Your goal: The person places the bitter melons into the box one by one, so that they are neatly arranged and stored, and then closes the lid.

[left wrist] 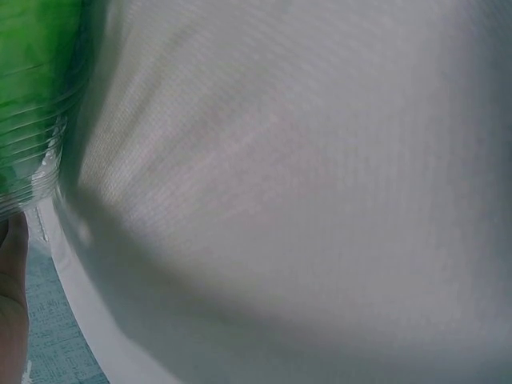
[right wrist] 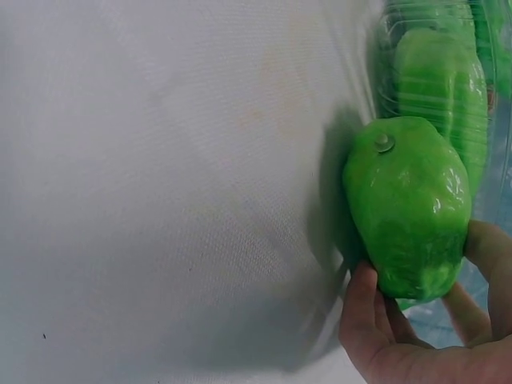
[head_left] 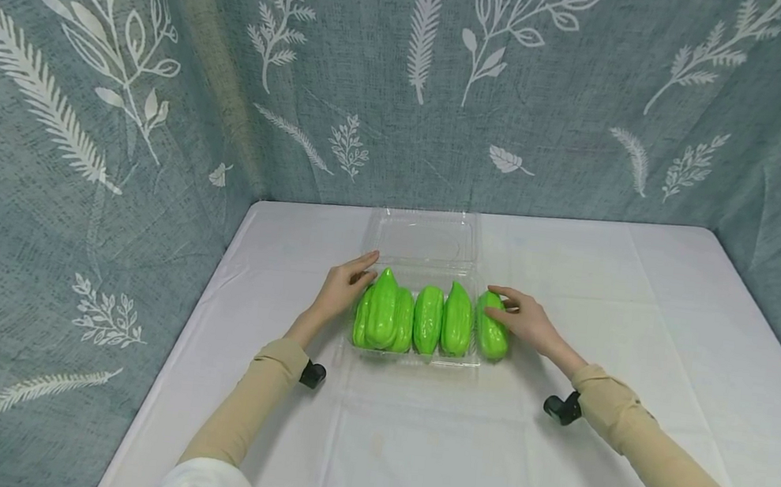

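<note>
On tray (head_left: 414, 357) — right grip (head_left: 521, 319), pepper (head_left: 491, 335)

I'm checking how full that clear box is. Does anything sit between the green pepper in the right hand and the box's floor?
The right hand grips the rightmost pepper at the clear box's right edge. Other peppers fill the row beside it; whether floor is free under it cannot be told.
</note>
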The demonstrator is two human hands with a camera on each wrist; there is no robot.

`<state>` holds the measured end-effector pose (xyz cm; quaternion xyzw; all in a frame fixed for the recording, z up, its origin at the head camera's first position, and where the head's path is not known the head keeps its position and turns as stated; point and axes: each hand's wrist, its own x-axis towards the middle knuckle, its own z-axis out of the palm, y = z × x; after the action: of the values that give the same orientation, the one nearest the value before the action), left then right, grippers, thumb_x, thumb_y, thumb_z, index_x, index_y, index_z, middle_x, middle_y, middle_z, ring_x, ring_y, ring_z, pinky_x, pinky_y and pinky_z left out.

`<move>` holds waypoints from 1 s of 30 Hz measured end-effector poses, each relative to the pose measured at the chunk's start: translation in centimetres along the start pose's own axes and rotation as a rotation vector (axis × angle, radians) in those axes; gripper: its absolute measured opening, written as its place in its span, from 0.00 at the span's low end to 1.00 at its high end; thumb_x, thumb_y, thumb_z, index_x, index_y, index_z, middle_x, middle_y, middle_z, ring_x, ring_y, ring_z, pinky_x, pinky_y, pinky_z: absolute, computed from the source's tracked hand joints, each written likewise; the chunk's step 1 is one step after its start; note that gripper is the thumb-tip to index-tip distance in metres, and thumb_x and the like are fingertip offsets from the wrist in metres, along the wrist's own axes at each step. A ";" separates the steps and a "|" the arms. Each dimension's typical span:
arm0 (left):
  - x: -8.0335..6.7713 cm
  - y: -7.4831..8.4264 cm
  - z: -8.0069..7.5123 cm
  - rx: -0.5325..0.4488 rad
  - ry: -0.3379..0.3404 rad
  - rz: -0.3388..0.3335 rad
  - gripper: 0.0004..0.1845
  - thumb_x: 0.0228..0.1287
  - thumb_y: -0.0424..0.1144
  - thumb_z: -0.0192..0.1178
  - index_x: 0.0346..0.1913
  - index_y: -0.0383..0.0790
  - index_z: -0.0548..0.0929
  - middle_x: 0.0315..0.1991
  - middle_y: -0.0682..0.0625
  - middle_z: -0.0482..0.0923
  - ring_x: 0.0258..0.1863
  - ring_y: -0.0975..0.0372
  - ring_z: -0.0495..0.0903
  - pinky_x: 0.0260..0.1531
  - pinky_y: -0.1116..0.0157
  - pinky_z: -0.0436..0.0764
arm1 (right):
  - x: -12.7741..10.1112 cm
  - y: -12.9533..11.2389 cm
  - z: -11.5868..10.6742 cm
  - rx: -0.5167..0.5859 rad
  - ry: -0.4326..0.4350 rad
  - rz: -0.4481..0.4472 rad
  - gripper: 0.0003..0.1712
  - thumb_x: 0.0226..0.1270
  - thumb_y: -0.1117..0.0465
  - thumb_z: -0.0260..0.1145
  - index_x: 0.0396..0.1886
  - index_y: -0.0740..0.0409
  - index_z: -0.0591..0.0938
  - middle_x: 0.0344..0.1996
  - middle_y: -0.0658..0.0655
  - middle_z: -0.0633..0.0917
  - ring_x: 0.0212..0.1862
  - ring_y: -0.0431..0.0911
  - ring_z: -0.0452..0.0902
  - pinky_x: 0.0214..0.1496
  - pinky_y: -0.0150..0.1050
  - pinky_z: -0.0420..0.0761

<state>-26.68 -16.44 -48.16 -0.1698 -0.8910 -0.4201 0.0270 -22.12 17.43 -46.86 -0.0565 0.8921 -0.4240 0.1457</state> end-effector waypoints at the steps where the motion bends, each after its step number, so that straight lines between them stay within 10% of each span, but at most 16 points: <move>1: 0.0 0.0 0.0 0.002 -0.001 0.002 0.23 0.70 0.36 0.53 0.67 0.38 0.68 0.68 0.43 0.66 0.67 0.52 0.67 0.62 0.56 0.73 | 0.0 0.0 0.0 -0.001 0.001 0.000 0.33 0.70 0.50 0.59 0.70 0.56 0.65 0.64 0.71 0.69 0.64 0.64 0.66 0.59 0.56 0.76; 30: -0.1 0.4 -0.2 0.007 -0.001 0.014 0.23 0.70 0.35 0.53 0.66 0.34 0.68 0.68 0.42 0.66 0.66 0.51 0.68 0.62 0.55 0.73 | -0.4 0.5 -0.6 0.048 0.017 0.024 0.35 0.69 0.49 0.60 0.71 0.56 0.64 0.65 0.72 0.68 0.65 0.64 0.65 0.56 0.52 0.79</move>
<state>-26.49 -16.39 -47.80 -0.1759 -0.8913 -0.4169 0.0300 -21.95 18.26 -46.78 -0.0388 0.8835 -0.4438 0.1446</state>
